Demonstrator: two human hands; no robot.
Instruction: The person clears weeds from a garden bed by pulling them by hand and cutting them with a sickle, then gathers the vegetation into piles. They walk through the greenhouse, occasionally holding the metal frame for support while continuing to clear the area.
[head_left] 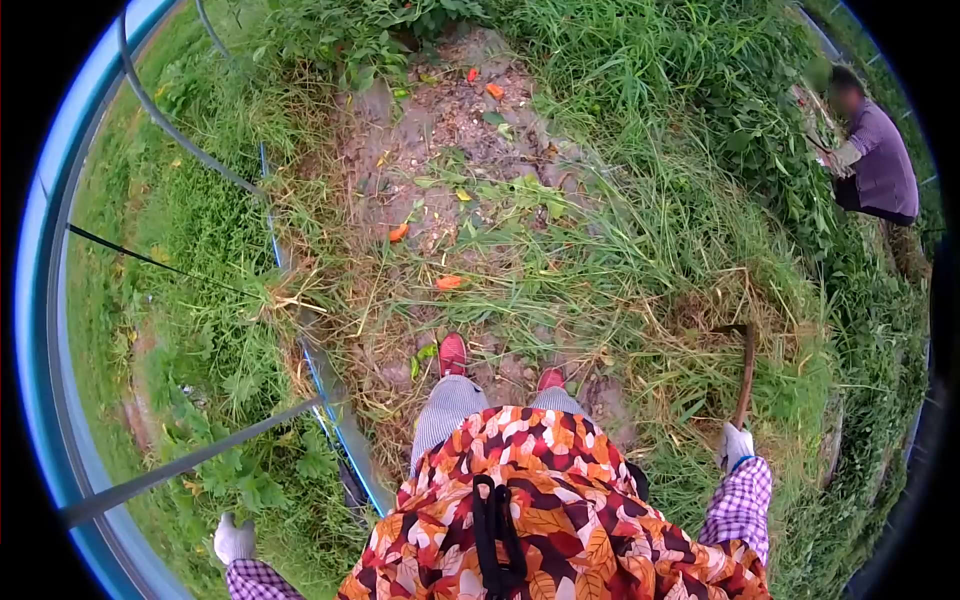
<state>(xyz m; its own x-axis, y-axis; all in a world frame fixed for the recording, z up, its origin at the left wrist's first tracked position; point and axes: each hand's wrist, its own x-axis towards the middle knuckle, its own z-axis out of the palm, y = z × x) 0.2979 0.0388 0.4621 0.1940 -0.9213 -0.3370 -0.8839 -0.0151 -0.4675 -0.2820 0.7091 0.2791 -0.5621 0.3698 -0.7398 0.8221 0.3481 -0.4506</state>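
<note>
My right hand (737,447), in a white glove, is closed around the wooden handle of a sickle (746,375). The sickle points away from me, its dark blade set across the far end and partly lost in cut, dry grass (735,298). Low on the left, my left hand (235,541) hangs out to the side over green plants, also gloved in white. Its fingers look loosely apart and nothing shows in them.
A muddy path (400,150) with fallen orange peppers (449,283) runs ahead of my red shoes (452,355). Tall grass (640,70) borders it. Grey bars (200,460) and a blue pipe frame stand left. Another person (880,160) crouches among plants at right.
</note>
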